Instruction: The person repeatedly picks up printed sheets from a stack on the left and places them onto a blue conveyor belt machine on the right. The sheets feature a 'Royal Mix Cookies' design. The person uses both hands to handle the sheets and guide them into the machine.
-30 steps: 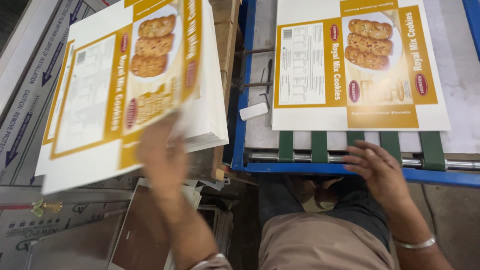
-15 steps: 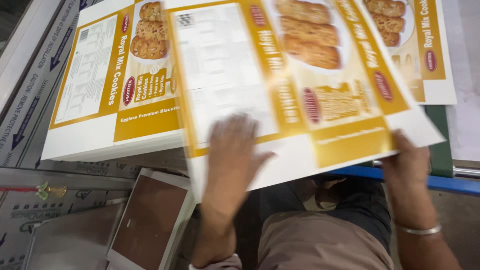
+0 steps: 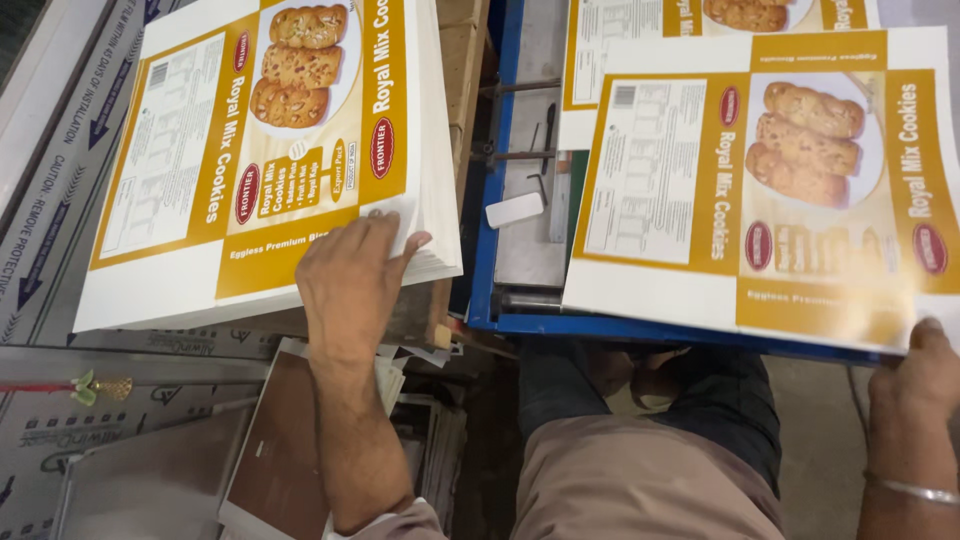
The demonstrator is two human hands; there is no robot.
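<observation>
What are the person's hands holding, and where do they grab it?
The right hand pinches the near right corner of a white and yellow printed cardboard sheet. The left hand rests on the near edge of the stack of matching sheets.

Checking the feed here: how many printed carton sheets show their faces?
3: top sheet of the left stack under the left hand; sheet held by the right hand; another behind it. More lie stacked beneath.

The sheet stack (image 3: 270, 150), upper left of the frame, is white with mustard-yellow bands, dark red ovals and a picture of golden-brown cookies. The sheet (image 3: 760, 190) at right has the same pattern. The table (image 3: 487, 200) edge between them is blue.
</observation>
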